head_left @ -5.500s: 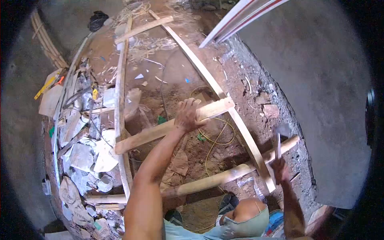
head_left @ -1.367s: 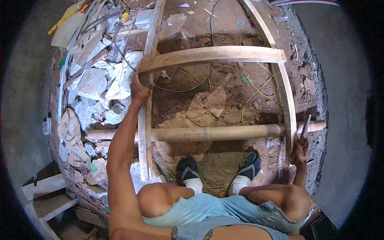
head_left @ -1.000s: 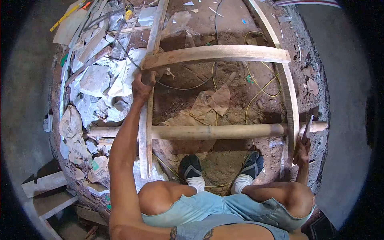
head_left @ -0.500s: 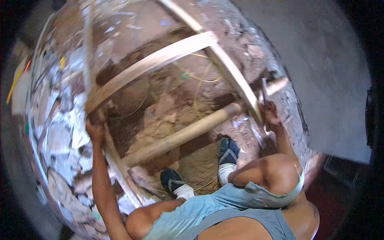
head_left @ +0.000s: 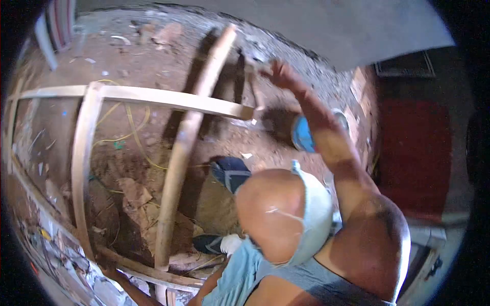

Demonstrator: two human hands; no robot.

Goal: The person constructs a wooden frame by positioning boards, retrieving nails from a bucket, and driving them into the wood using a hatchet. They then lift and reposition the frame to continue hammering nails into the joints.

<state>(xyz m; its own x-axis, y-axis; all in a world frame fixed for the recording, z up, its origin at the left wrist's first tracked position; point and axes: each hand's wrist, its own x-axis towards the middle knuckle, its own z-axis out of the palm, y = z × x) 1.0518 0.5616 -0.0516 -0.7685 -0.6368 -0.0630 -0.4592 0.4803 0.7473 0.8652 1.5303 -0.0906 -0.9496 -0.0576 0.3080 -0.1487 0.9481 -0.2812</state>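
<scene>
A wooden frame (head_left: 168,98) of pale battens lies across a thick round pole (head_left: 179,153). My left hand (head_left: 104,266) is at the frame's lower corner, closed round the wood, partly dark and blurred. Beyond the frame's right end, my right hand (head_left: 282,75) reaches out with its fingers apart and nothing visible in it. Just left of that hand, a slim wooden handle-like piece (head_left: 256,93) rests on the ground.
A blue container (head_left: 303,133) stands beside my right forearm. Yellow cord (head_left: 133,133) loops over the dug soil below the frame. Rubble (head_left: 104,290) lies at the lower left. Grey paved floor (head_left: 316,30) and a red surface (head_left: 416,153) are farther off.
The view has turned right, so the frame and pole appear rotated and farther left. My right hand has left the frame's side and stretched outward. The blue container has come into view.
</scene>
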